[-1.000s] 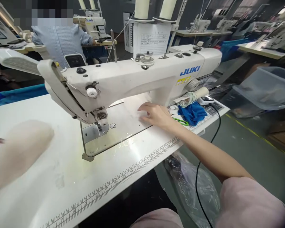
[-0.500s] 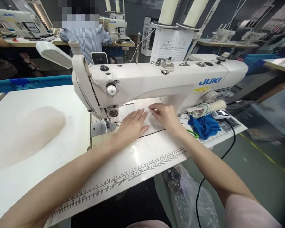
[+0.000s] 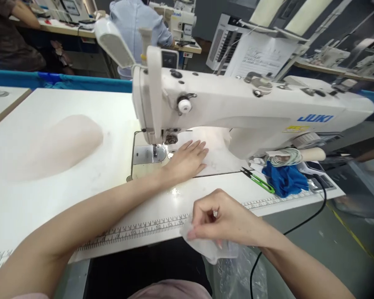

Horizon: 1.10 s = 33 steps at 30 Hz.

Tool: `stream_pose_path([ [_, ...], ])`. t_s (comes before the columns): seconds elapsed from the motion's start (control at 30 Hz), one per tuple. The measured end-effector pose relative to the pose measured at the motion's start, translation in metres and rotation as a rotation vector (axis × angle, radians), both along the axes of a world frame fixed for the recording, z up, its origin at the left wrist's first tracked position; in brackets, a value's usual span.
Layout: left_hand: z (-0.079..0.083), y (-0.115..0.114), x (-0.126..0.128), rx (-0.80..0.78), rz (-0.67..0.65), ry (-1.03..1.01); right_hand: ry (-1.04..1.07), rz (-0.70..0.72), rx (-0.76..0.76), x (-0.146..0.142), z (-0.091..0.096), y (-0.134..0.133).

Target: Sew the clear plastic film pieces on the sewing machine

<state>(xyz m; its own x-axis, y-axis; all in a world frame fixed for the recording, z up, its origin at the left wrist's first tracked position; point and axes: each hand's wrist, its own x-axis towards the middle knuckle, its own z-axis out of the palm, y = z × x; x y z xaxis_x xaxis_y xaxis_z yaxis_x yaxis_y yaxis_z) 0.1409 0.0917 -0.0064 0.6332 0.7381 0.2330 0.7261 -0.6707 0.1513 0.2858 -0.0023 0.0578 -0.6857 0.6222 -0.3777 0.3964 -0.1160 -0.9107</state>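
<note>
Of the 2 hands I view through the head camera, the right hand (image 3: 218, 214) pinches a white piece (image 3: 210, 251) at the front edge of the counter (image 3: 224, 182), its long axis running left to right and dipping rightward. I see the piece as thin, sheer and crumpled, its lower edge hanging; the left hand (image 3: 187, 162) lies spread, palm down, beneath the sewing machine's arm (image 3: 237, 99).

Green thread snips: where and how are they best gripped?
Probably by the green handle, coming from the near edge of the table: the dark blades point away toward the sewing machine, and the blue cloth crowds the handle's far side.
</note>
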Motion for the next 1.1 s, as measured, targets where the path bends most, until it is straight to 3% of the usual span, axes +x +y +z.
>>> stream_pose_path([
  [0.1,0.012,-0.027,-0.036,-0.064,-0.005,-0.12,0.058,-0.235,0.079,-0.017,-0.014,0.001],
  [0.2,0.027,-0.072,-0.078,-0.205,0.145,-0.433,0.098,-0.364,0.29,-0.033,-0.023,0.007],
  [0.3,0.035,-0.114,-0.099,-0.273,0.143,-0.712,0.17,-0.408,0.425,-0.056,-0.027,0.011],
  [0.4,0.034,-0.133,-0.101,-0.395,0.217,-0.802,0.255,-0.383,0.381,-0.083,-0.026,0.013],
  [0.47,0.035,-0.134,-0.104,-0.56,0.253,-0.887,0.284,-0.379,0.323,-0.096,-0.025,0.016],
  [0.53,0.039,-0.129,-0.113,-0.756,0.2,-0.961,0.277,-0.353,0.23,-0.103,-0.025,0.02],
  [0.67,0.047,-0.109,-0.146,-1.132,0.103,-0.995,0.328,-0.181,-0.046,-0.099,-0.026,0.034],
  [0.77,0.049,-0.093,-0.166,-1.168,0.183,-0.87,0.368,-0.075,-0.207,-0.093,-0.027,0.046],
  [0.87,0.049,-0.082,-0.169,-1.082,0.209,-0.763,0.343,0.041,-0.319,-0.092,-0.028,0.057],
  [1.0,0.044,-0.072,-0.155,-1.004,0.144,-0.815,0.306,0.135,-0.356,-0.091,-0.03,0.07],
  [1.1,0.037,-0.065,-0.144,-0.958,0.158,-0.811,0.27,0.163,-0.296,-0.087,-0.031,0.082],
])
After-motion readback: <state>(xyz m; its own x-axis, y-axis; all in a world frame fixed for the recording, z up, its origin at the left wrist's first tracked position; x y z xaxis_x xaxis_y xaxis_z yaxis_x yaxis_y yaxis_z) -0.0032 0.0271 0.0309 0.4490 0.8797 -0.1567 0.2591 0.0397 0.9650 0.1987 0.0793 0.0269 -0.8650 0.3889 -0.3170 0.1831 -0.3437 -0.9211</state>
